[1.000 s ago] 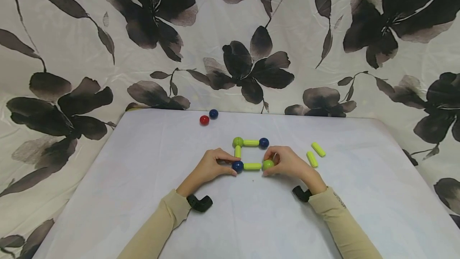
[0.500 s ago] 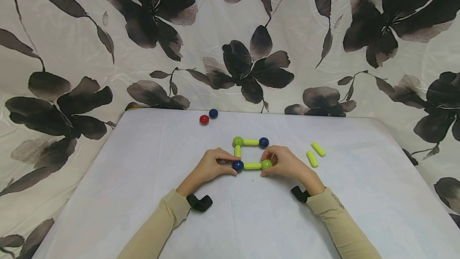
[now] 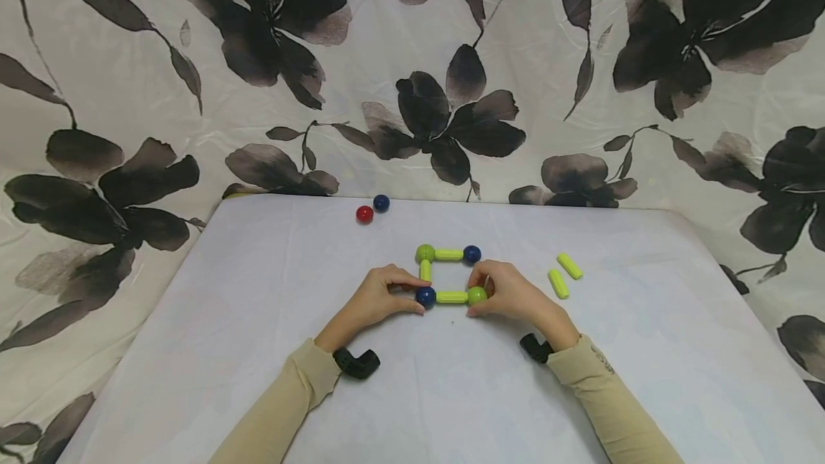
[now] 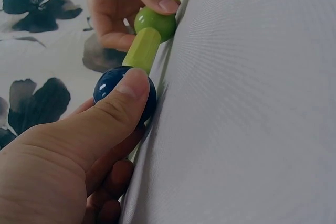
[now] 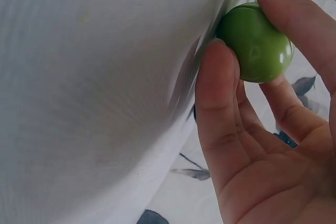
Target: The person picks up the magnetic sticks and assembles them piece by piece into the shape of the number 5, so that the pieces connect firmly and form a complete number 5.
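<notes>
Near yellow-green plastic rod (image 3: 452,297) prob. being seated: blue plastic ball (image 3: 426,297) pinched by L hand (image 3: 384,293), green plastic ball (image 3: 477,296) by R hand (image 3: 517,293); spare right-side rod (image 3: 558,283) prob. needed next

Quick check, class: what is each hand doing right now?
Left hand: holding the nearer blue ball.
Right hand: holding the nearer green ball.

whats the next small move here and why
Probably the right hand should release the near green ball and fetch a loose rod: that ball touches the near rod, while no rod joins it to the blue ball behind.
</notes>
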Demonstrator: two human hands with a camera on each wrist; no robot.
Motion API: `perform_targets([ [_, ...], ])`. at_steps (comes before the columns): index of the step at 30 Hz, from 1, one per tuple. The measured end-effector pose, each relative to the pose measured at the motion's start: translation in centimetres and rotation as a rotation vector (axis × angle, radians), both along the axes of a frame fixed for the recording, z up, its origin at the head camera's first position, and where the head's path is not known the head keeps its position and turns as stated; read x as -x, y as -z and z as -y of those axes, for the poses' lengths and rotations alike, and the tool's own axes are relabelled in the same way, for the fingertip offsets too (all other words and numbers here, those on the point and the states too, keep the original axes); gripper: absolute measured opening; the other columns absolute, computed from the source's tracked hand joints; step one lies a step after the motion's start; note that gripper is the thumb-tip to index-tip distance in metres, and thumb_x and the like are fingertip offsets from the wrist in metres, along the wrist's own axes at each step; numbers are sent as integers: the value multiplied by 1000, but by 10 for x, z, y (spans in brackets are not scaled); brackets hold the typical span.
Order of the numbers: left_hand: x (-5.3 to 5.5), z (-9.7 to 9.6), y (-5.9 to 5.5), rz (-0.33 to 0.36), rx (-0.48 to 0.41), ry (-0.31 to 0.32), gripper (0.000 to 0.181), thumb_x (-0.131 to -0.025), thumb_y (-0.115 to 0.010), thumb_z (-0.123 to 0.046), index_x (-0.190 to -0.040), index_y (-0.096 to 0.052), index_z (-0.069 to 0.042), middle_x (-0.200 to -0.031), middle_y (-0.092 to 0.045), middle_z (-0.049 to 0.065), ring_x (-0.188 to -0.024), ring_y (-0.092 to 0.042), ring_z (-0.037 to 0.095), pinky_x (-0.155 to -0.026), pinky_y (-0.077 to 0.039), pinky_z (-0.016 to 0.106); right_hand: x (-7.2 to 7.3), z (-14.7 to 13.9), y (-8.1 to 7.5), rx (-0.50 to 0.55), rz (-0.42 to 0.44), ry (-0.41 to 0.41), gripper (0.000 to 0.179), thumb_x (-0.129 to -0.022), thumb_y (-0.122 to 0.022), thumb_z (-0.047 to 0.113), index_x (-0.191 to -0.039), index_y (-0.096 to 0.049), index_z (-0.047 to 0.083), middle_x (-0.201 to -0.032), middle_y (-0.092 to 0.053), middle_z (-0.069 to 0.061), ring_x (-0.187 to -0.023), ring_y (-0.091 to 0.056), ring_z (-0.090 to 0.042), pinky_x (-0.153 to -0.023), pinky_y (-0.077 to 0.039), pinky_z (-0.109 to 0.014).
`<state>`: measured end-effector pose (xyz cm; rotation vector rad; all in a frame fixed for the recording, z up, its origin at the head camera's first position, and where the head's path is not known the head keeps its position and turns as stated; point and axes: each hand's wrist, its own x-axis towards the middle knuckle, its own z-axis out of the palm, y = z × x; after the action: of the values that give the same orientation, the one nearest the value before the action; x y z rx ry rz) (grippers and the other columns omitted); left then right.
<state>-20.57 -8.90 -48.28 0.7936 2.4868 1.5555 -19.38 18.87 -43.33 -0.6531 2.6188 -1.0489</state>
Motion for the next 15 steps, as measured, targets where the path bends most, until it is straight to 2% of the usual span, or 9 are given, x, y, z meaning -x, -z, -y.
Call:
perform_targets([
  [15,-3,-1,-3,-2,-2,-4,39,-71,-91,-21,-108,-79,-17,-96,-68,-3,-93,-59,18,-82,-50,33,-4,5,-3,-41,-48,4,36,-71,-91,11,-91,-61,10,-83,-57,1,-71,-51,-15,-63,-46,-29],
])
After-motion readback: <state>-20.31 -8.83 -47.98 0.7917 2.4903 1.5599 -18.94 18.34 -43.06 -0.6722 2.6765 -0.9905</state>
